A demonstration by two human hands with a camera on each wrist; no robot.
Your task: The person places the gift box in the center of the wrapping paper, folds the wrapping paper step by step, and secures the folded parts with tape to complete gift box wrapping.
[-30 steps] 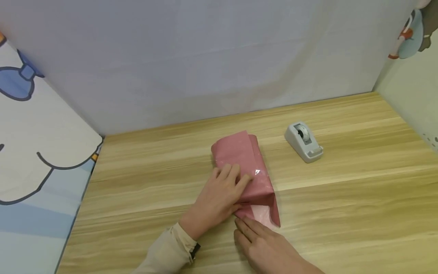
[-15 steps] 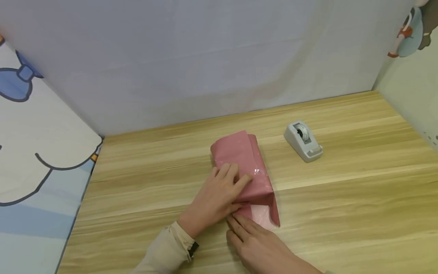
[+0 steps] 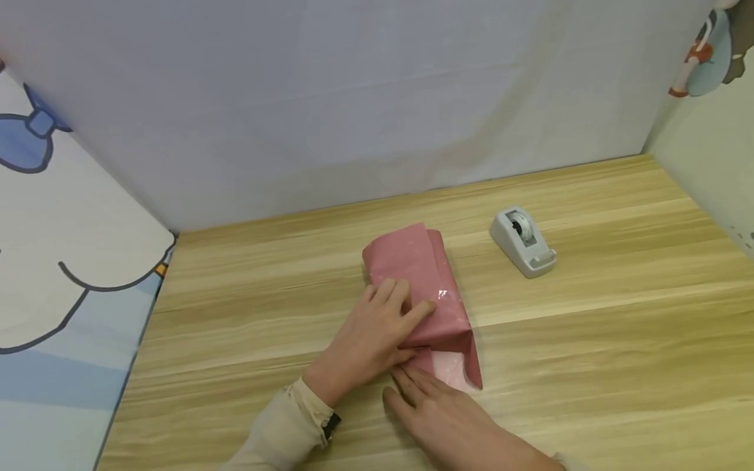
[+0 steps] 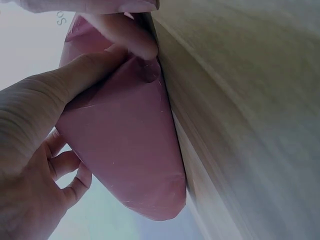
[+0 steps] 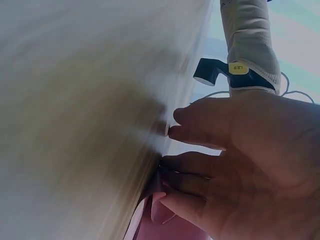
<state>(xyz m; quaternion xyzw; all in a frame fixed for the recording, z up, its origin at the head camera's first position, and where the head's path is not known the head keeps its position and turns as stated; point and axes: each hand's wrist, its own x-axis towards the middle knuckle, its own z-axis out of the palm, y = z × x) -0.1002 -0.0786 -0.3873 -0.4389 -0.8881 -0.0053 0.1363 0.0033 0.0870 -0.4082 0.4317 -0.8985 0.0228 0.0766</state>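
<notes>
A package in shiny pink wrapping paper [image 3: 406, 252] lies on the wooden table, its near end folded into flaps. My left hand [image 3: 371, 333] holds it from the near left, bent fingers on top and thumb at the folded end. In the left wrist view that thumb [image 4: 75, 75] presses into the crease of the paper. Straight fingers of my right hand [image 3: 450, 418] press the bottom flap [image 3: 450, 369], whose pale inner side shows, just beside the left thumb. The paper covers whatever is inside the package.
A grey tape dispenser [image 3: 523, 242] with a roll of clear tape stands on the table [image 3: 618, 294], to the right of the package. A pale cloth wall [image 3: 353, 118] borders the table's back edge. Cartoon-printed panels [image 3: 88, 248] rise at the left.
My right hand has slid slightly left along the flap, its fingertips now close to the left thumb. My left hand and the package stay nearly where they were.
</notes>
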